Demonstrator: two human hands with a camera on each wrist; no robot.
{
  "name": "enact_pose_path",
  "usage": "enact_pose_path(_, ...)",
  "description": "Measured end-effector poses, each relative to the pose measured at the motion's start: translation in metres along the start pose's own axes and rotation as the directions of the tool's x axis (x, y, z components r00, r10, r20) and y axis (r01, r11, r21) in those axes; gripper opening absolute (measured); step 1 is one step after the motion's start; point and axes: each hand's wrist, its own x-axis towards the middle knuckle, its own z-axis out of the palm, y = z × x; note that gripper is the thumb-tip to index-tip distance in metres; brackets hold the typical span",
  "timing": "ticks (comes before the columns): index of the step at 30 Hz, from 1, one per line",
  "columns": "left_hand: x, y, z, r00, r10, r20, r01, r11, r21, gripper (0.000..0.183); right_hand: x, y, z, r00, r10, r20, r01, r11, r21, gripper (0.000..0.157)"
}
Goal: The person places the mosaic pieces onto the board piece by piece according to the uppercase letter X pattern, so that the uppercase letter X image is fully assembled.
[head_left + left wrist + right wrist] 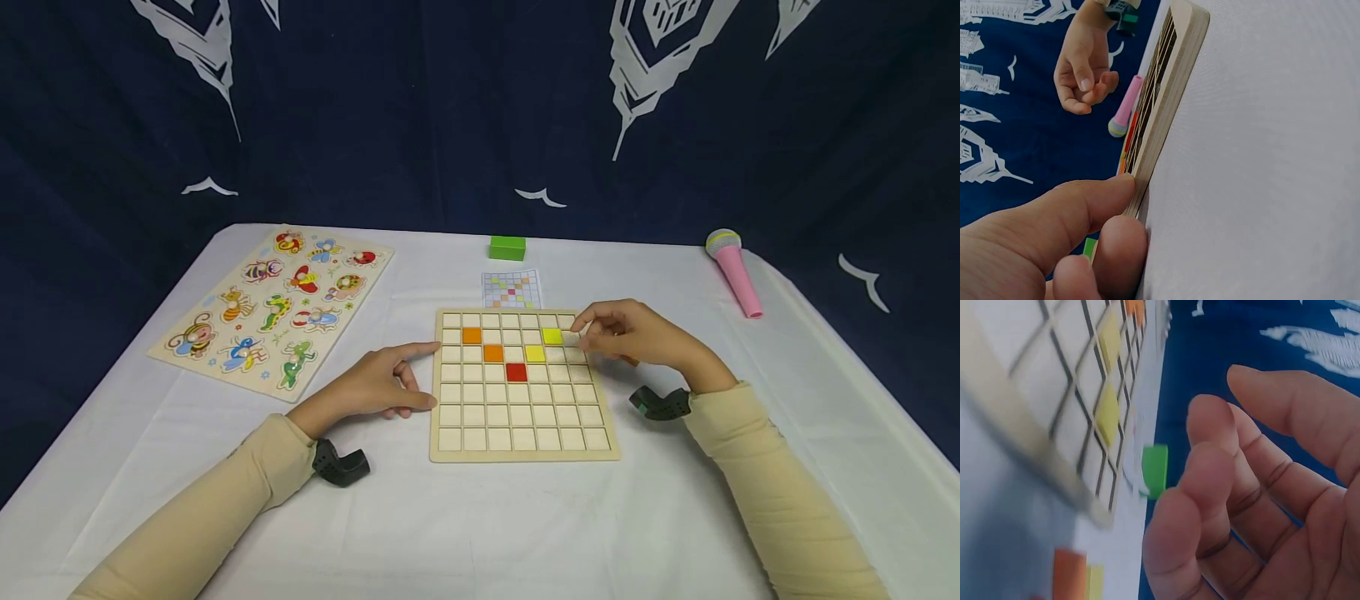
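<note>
Here's the wooden grid board [523, 456], lying flat at the middle of the white-covered table [480, 533], and the left hand [375, 382] is on it: index finger and thumb spread apart, tips touching the left edge. Over at the far right corner, the right hand [633, 333] hovers, fingers loosely bent, thumb and index tips apart, nothing seen between them! On the grid, two orange tiles [492, 354] and two yellow tiles [535, 354] slant in diagonally towards one red tile [516, 372] at the centre. Down in the right wrist view, an orange block [1069, 575] and a yellow block [1095, 582] sit just off the board. Beyond its far edge, a small pattern card [512, 290], then a green block [507, 248]; left, an insect puzzle [273, 312]; far right, a pink toy microphone [737, 273].
</note>
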Motion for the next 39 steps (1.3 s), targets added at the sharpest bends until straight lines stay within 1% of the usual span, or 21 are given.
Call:
enact_pose_path(2, 0.0, 0.0, 0.0, 1.0, -0.002, -0.001, 0.002, 1.0, 0.0, 0.088, -0.003, 0.004, -0.006, 0.999, 0.024, -0.025, -0.024, 1.0, 0.014, 0.02)
enact_pose_path(8, 0.0, 0.0, 0.0, 1.0, -0.005, -0.001, 0.005, 1.0, 0.0, 0.088, -0.008, 0.021, -0.021, 0.993, 0.037, -0.111, -0.033, 0.999, 0.033, 0.021)
enact_pose_path(14, 0.001, -0.001, 0.0, 1.0, -0.003, 0.001, 0.003, 1.0, -0.004, 0.088, -0.012, 0.038, -0.03, 0.977, 0.049, -0.207, -0.045, 0.999, 0.025, 0.023)
enact_pose_path(16, 0.0, 0.0, 0.0, 1.0, -0.002, 0.001, 0.002, 1.0, -0.006, 0.088, -0.013, 0.044, -0.033, 0.97, 0.051, -0.24, -0.047, 0.999, 0.021, 0.023)
enact_pose_path(20, 0.0, 0.0, 0.0, 1.0, -0.003, 0.003, 0.003, 1.0, -0.015, 0.088, -0.014, 0.057, -0.037, 0.95, 0.077, -0.302, -0.078, 0.997, 0.011, 0.026)
enact_pose_path(25, 0.0, 0.0, 0.0, 1.0, -0.005, 0.004, 0.005, 1.0, -0.014, 0.089, -0.014, 0.074, -0.04, 0.915, 0.146, -0.377, -0.152, 0.988, 0.015, 0.031)
enact_pose_path(29, 0.0, 0.0, 0.0, 1.0, -0.002, 0.005, 0.002, 1.0, -0.01, 0.089, -0.014, 0.084, -0.041, 0.893, 0.201, -0.403, -0.205, 0.978, 0.033, 0.036)
enact_pose_path(31, 0.0, 0.0, 0.0, 1.0, -0.002, 0.004, 0.002, 1.0, -0.01, 0.088, -0.014, 0.089, -0.041, 0.888, 0.217, -0.406, -0.218, 0.975, 0.045, 0.038)
enact_pose_path(35, 0.0, 0.0, 0.0, 1.0, -0.003, 0.002, 0.003, 1.0, -0.007, 0.088, -0.015, 0.096, -0.041, 0.884, 0.232, -0.406, -0.231, 0.972, 0.054, 0.04)
enact_pose_path(39, 0.0, 0.001, 0.0, 1.0, -0.005, 0.001, 0.005, 1.0, -0.008, 0.088, -0.016, 0.101, -0.041, 0.889, 0.223, -0.399, -0.239, 0.971, 0.012, 0.041)
